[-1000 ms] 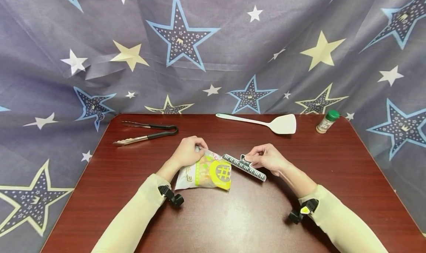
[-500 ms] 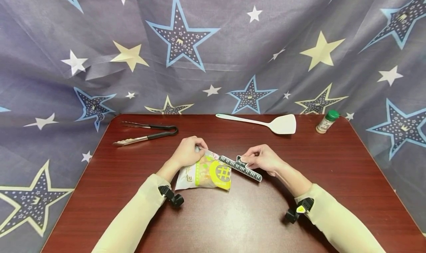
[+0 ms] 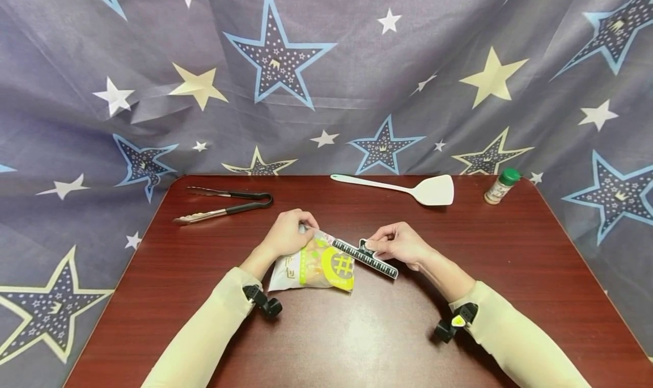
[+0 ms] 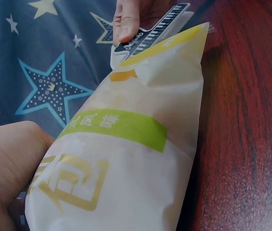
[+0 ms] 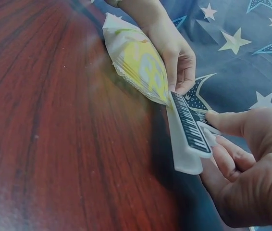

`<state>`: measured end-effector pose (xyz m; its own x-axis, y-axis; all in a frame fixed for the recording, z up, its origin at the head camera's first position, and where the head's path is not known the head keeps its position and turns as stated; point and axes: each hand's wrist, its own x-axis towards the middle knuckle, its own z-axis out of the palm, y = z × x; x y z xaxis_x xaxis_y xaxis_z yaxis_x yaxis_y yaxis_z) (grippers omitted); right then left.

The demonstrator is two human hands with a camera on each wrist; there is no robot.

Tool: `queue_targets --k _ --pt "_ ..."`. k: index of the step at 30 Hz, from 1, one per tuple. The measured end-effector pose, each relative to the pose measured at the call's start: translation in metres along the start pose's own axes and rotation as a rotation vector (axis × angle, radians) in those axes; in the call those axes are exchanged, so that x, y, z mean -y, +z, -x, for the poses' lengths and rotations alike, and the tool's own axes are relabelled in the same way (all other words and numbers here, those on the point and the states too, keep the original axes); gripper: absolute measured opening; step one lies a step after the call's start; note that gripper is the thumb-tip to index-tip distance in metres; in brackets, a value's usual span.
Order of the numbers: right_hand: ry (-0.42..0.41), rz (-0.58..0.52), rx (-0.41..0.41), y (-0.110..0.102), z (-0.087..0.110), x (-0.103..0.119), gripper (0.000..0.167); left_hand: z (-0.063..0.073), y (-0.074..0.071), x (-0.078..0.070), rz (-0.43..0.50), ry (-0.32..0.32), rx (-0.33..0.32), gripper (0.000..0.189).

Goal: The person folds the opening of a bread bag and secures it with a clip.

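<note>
A white, green and yellow food bag (image 3: 316,263) lies on the table in the head view. My left hand (image 3: 289,233) pinches its upper edge. My right hand (image 3: 400,245) pinches the handles of a long bag clip (image 3: 364,257) with a piano-key pattern. In the right wrist view the clip's (image 5: 190,125) two long sides stand apart at the near end, and its far end meets the edge of the bag (image 5: 138,62). From the left wrist side, the clip (image 4: 162,29) shows behind the bag's yellow end; how deep the bag sits between its sides is hidden.
Black-handled metal tongs (image 3: 224,206) lie at the back left of the red-brown table (image 3: 178,297). A white spatula (image 3: 431,191) lies along the back edge. A green-capped seasoning bottle (image 3: 501,187) stands at the back right. Star-patterned cloth (image 3: 326,81) hangs behind.
My right hand has moved slightly left with the bag clip, whose left end now overlaps more of the bag's right edge. The left hand and bag have hardly moved.
</note>
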<state>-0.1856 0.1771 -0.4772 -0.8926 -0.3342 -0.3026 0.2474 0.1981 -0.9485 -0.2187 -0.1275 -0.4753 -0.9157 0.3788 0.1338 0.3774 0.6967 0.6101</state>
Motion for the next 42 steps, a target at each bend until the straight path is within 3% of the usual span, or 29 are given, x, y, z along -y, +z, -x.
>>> queue_targets --k 6,14,19,25,32,37,42 --pt "-0.002 0.029 0.022 0.0 0.001 0.0 0.018 0.001 0.0 0.003 0.004 -0.021 0.019 0.007" --pt "-0.006 0.078 0.068 -0.008 0.003 0.003 0.017 -0.002 -0.006 0.01 0.004 0.025 0.006 0.016" --pt "-0.029 0.118 0.081 -0.007 0.004 0.004 0.018 0.005 -0.013 0.02 -0.007 0.023 0.022 0.025" --pt "-0.052 0.174 0.071 -0.005 0.004 0.006 0.019 0.024 -0.027 0.03 -0.072 0.026 0.093 0.05" --pt "-0.068 0.263 0.009 -0.004 0.007 0.013 0.018 0.045 -0.038 0.037 -0.131 0.146 0.075 0.081" --pt "-0.078 0.365 -0.024 -0.005 0.008 0.014 0.017 0.051 -0.037 0.035 -0.177 0.187 0.096 0.105" --pt "-0.066 0.365 0.011 -0.007 0.008 0.013 0.017 0.051 -0.033 0.032 -0.256 0.202 0.118 0.12"
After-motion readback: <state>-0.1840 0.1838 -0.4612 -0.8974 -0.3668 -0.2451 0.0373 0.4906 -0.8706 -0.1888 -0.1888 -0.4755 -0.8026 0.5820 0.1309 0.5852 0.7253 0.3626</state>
